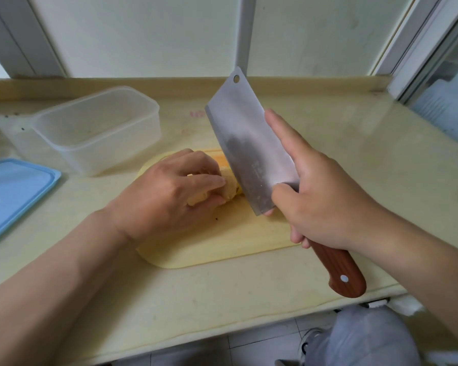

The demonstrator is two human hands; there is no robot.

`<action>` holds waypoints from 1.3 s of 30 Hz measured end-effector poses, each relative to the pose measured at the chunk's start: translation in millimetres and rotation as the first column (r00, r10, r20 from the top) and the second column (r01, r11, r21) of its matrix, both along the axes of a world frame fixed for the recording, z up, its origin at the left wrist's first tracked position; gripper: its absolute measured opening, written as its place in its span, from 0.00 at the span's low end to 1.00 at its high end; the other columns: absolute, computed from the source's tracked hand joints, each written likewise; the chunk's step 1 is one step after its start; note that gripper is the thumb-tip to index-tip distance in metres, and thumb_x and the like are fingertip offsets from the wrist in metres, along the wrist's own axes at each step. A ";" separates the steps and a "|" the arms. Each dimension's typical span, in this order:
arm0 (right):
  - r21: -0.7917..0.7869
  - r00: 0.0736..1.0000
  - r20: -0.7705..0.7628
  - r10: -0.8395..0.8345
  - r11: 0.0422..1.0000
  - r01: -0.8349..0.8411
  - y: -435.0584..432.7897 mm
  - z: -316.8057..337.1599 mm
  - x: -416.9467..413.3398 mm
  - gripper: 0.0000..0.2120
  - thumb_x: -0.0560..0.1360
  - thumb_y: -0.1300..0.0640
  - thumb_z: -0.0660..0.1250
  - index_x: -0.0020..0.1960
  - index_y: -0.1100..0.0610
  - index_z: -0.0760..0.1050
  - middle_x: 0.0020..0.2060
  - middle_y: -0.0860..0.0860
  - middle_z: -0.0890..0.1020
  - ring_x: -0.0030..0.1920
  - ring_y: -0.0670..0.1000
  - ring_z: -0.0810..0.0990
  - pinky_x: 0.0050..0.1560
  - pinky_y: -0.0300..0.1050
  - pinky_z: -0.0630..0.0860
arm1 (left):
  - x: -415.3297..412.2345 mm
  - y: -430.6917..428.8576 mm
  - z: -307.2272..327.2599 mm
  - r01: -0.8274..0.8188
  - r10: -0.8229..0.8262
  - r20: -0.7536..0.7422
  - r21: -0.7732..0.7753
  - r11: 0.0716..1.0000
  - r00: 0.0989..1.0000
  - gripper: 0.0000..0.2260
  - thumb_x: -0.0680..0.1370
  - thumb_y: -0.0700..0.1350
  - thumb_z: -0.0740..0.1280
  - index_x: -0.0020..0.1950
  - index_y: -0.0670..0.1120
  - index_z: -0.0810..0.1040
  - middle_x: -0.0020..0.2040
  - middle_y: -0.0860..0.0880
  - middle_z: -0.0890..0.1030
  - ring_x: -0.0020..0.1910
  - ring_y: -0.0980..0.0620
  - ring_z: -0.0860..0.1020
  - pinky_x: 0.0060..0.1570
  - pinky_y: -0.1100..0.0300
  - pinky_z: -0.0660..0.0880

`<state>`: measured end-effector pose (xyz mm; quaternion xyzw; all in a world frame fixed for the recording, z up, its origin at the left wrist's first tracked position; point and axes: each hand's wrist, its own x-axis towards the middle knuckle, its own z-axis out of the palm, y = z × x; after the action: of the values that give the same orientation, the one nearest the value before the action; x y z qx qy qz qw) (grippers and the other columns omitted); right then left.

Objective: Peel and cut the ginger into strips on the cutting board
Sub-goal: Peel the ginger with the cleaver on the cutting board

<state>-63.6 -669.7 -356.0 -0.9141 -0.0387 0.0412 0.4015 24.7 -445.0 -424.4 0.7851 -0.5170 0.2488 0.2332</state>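
At the left edge of the surface [354, 143] a blue lid [13, 191] lies flat, partly cut off by the frame. Just beyond it, toward the far left corner, stands a clear plastic container [95, 130], open at the top, with a few dark specks on its bottom. Right of these, near the middle of the surface, lies the pale cutting board [222, 247], its near side reaching toward the front edge. The left hand [169, 191] rests on the far left part of the board, its fingers [209, 180] curled down over a pale yellow piece of ginger [229, 192] and pinning it there; only the right end of the ginger shows past the fingertips. Just beside that end stands the cleaver [249, 143], its wide steel blade tilted, with the tip raised toward the far edge of the surface and the heel low over the board; whether the cutting edge touches the ginger cannot be told. The right hand [325, 202] grips the cleaver where blade meets handle [339, 270], forefinger stretched out along the top of the blade, thumb pressed on its flat side, the other fingers wrapped round the red-brown wood, whose riveted end sticks out toward the front edge. Below that edge, at the lower right, a leg [362, 339] in grey cloth shows above a tiled floor.
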 end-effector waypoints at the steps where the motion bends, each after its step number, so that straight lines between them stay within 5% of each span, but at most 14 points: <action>1: -0.002 1.000 -0.002 0.003 1.000 -0.003 0.2 0.0 0.1 0.46 0.77 0.66 0.57 0.78 0.22 0.45 0.26 0.46 0.80 0.23 0.54 0.81 0.26 0.54 0.83 | -0.2 0.1 0.1 -0.001 0.001 -0.001 -0.001 1.000 1.000 0.09 0.78 0.45 0.72 0.51 0.39 0.85 0.49 0.42 0.81 0.41 0.42 0.80 0.43 0.51 0.78; 26: -0.084 0.998 -0.050 0.044 0.995 -0.048 -0.9 7.8 -6.9 0.46 0.79 0.65 0.57 0.76 0.20 0.44 0.30 0.51 0.82 0.25 0.56 0.82 0.26 0.50 0.82 | -3.4 -1.7 5.6 -0.010 0.010 -0.052 0.005 1.000 0.999 0.07 0.76 0.42 0.73 0.50 0.39 0.85 0.47 0.44 0.83 0.39 0.42 0.81 0.40 0.49 0.79; 31: -0.147 0.988 -0.134 0.073 0.985 -0.093 -4.6 18.1 -15.1 0.45 0.79 0.63 0.56 0.72 0.16 0.43 0.33 0.43 0.84 0.26 0.57 0.83 0.27 0.54 0.83 | -6.7 -2.5 8.3 -0.017 0.018 -0.077 0.018 1.000 0.997 0.05 0.76 0.41 0.73 0.49 0.40 0.85 0.46 0.46 0.83 0.40 0.43 0.80 0.40 0.50 0.79; 36: -0.211 0.984 -0.157 0.087 0.970 -0.120 0.6 25.8 -3.5 0.45 0.78 0.63 0.57 0.75 0.19 0.43 0.32 0.55 0.81 0.23 0.54 0.82 0.25 0.54 0.83 | -5.1 -1.5 8.3 0.001 0.002 -0.038 0.056 0.998 0.999 0.05 0.77 0.40 0.71 0.49 0.39 0.85 0.47 0.45 0.84 0.38 0.41 0.79 0.39 0.50 0.78; 39: -0.279 0.978 -0.173 0.119 0.946 -0.165 9.7 28.7 11.6 0.45 0.78 0.63 0.57 0.78 0.23 0.42 0.39 0.52 0.80 0.24 0.55 0.83 0.25 0.55 0.83 | -4.0 -0.1 6.8 -0.015 0.016 -0.020 0.050 0.999 1.000 0.06 0.78 0.39 0.71 0.50 0.38 0.85 0.46 0.44 0.84 0.37 0.39 0.79 0.38 0.49 0.78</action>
<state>-52.0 -659.9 -327.3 -0.9522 -0.0669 0.1458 0.2598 20.7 -445.1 -417.7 0.7972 -0.5146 0.2295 0.2167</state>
